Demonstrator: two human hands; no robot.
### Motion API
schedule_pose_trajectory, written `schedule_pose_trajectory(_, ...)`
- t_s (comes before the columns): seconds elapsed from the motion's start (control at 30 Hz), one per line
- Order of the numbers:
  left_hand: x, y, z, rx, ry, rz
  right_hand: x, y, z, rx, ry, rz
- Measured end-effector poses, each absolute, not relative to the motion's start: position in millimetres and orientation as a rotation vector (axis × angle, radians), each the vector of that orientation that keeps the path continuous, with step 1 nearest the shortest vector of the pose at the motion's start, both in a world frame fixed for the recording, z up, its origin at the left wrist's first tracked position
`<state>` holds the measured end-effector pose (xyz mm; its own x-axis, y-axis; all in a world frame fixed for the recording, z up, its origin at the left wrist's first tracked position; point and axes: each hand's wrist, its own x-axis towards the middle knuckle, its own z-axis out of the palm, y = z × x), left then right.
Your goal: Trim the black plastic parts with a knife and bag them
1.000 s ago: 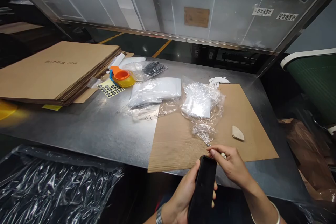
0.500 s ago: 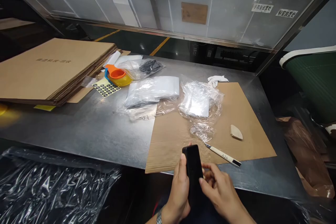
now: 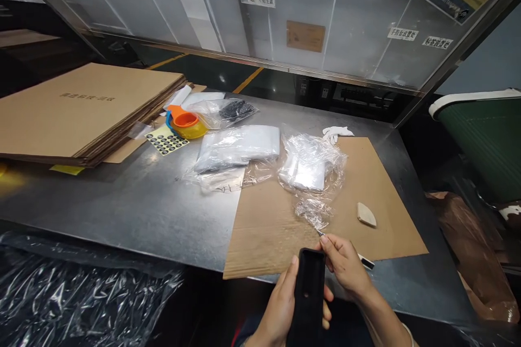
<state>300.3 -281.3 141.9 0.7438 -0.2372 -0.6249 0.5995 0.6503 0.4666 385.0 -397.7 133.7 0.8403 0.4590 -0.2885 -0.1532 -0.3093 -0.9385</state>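
My left hand point(image 3: 279, 303) is wrapped round a long black hollow case point(image 3: 309, 293), held upright at the table's front edge with its open side facing me. A small round hole shows inside it. To the right, my right hand point(image 3: 345, 263) pinches a pen-shaped craft knife point(image 3: 366, 262) close to its metal tip. The knife lies on a flat cardboard sheet point(image 3: 268, 227); its black end sticks out beyond the hand, and the middle of its pale handle is hidden. Crumpled clear plastic point(image 3: 313, 211) is just past the tip.
A small beige wedge-shaped piece point(image 3: 366, 214) lies on the cardboard. Behind are bagged white sheets point(image 3: 240, 143), another clear bag point(image 3: 311, 165) and a white glove point(image 3: 337, 133). On the left are an orange-and-yellow tape dispenser point(image 3: 187, 122), a sticker sheet point(image 3: 166, 140) and stacked cardboard point(image 3: 89, 108).
My right hand has left the black case and reached forward onto the craft knife. The case has turned in my left hand so its hollow inside shows. The view has tilted up slightly.
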Motion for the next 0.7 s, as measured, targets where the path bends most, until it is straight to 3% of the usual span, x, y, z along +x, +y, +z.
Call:
schedule_pose_trajectory(0.2, 307, -268, 129, 0.790, 0.651, -0.390, 413, -394, 104, -1.930, -0.218, 0.446)
schedule_pose_trajectory(0.4, 347, -248, 80, 1.442, 0.611, 0.238, 457, -403, 96, -2.256, -0.397, 0.129)
schedule_pose_trajectory(0.7, 377, -241, 43, 1.890, 0.615, 0.407, 503, -380, 85, -2.548, -0.825, -0.212)
